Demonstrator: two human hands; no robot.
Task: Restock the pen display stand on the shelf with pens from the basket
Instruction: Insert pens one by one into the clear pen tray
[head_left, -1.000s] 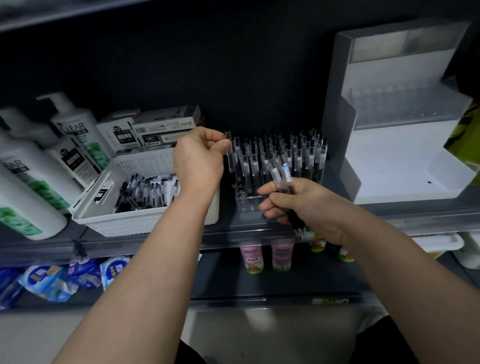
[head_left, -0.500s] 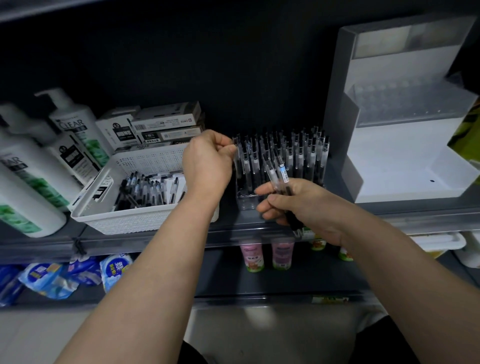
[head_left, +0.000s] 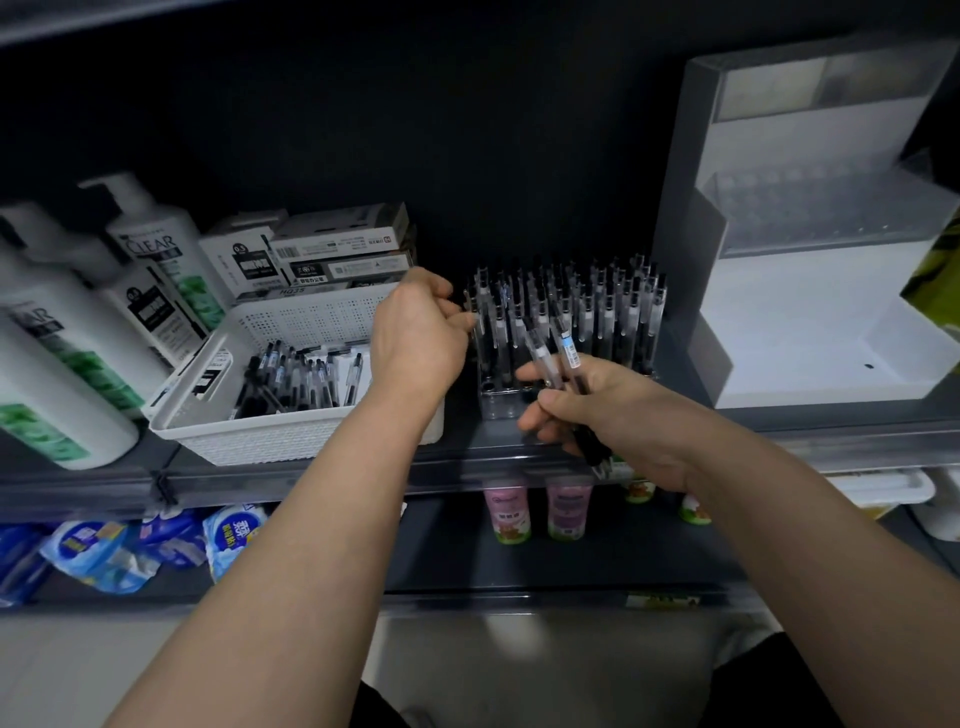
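Note:
A clear pen display stand (head_left: 621, 332) stands on the dark shelf, packed with several upright pens. My left hand (head_left: 421, 338) pinches one pen (head_left: 471, 312) at the stand's front-left corner, holding it upright. My right hand (head_left: 597, 415) grips a small bunch of pens (head_left: 553, 353) just in front of the stand, their clear ends pointing up and their black ends sticking out below the palm. To the left sits a white perforated basket (head_left: 270, 441) with several loose pens (head_left: 296, 382) lying in it.
White shampoo bottles (head_left: 67, 364) stand at the far left, and stacked pen boxes (head_left: 332, 254) lie behind the basket. A large white and grey display unit (head_left: 810, 291) fills the right. On the lower shelf are pink bottles (head_left: 535, 509) and blue packets (head_left: 124, 551).
My left hand has moved right with its pen, from beside the basket to the stand's front-left corner. My right hand and its bunch of pens have barely shifted.

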